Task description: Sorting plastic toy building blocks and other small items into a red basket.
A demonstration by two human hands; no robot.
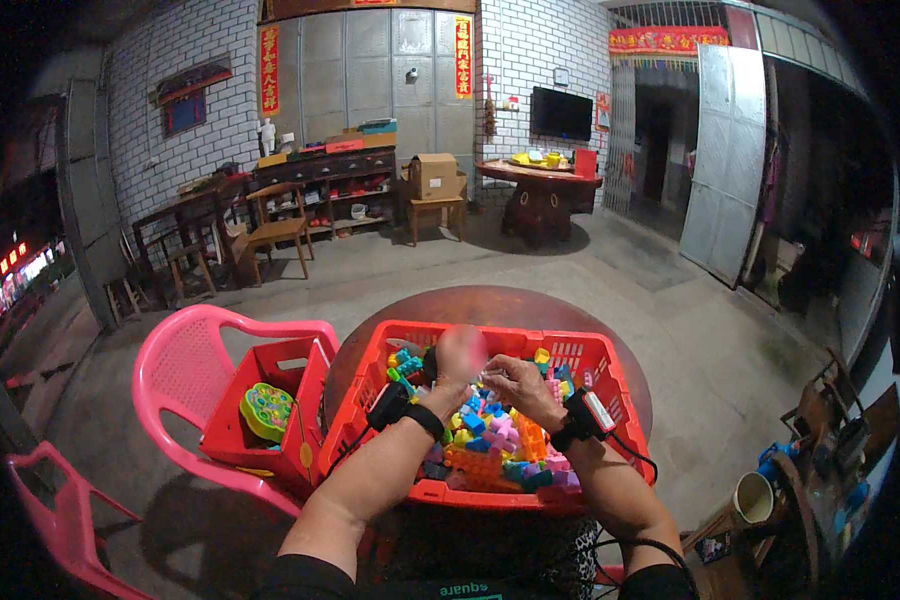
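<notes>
A red plastic basket (432,490) on a round wooden table (616,340) holds several mixed colourful building blocks (475,425). Over its far half, my left hand (455,365) is raised with fingers bent; a pinkish blur covers its upper part, so what it grips cannot be made out. Just right of it, my right hand (518,388) has thumb and fingertips drawn together near the left one, on something too small to name. Both forearms wear black straps with small devices.
Left stands a pink chair (165,365) with a red box (245,443) and green toy (266,410); another chair (45,500) is nearer. Right are a bucket (752,498) and cluttered furniture. Behind stand a shelf (355,190), cardboard box (435,177) and dark table (535,175).
</notes>
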